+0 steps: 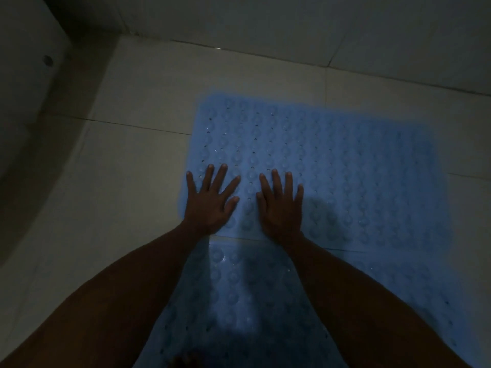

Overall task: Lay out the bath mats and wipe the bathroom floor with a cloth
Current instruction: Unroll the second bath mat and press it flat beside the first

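Observation:
A light blue rubber bath mat (345, 166) with rows of round bumps and small holes lies flat on the pale tiled floor (138, 160). My left hand (210, 200) presses flat on its near left corner, fingers spread. My right hand (281, 205) lies flat beside it, also with fingers apart. A second blue bumpy mat (239, 293) lies nearer to me, between my forearms, its far edge touching the first mat's near edge. No cloth is in view.
The room is dim. A tiled wall (292, 27) runs along the far side, close behind the first mat. A white curved fixture (24, 75) stands at the left. Bare floor tiles lie left of the mats.

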